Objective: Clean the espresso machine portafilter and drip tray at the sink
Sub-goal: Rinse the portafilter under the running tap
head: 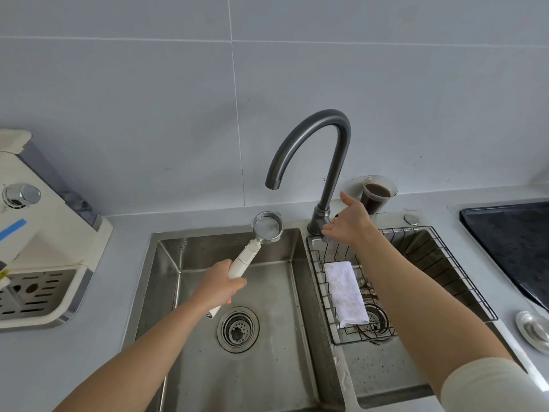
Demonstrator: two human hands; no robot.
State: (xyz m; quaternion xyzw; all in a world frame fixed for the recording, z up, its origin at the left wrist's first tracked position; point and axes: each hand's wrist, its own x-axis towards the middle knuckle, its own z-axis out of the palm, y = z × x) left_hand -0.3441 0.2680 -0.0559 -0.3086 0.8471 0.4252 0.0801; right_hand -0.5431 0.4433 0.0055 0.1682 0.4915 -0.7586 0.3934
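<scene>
Nearest you, your right sleeve (487, 382) is cream and pushed up the forearm, which reaches across the right basin.

Your right hand (350, 223) sits at the base of the dark faucet (322, 138) with straight fingers and the thumb up, gripping nothing. You cannot tell from here whether it touches the lever.

Your left hand (218, 285) is curled round the white handle of the portafilter (267, 227). It holds the metal basket face up over the back of the sink (160, 281), just below the spout, in the left of 2 basins.

A white cloth (346, 292) lies in the wire rack (463, 273) over the right basin. A cup of dark liquid (377, 194) stands behind your right hand.

The drip tray (35, 292) sits in the espresso machine (44, 233) on the counter at left.
</scene>
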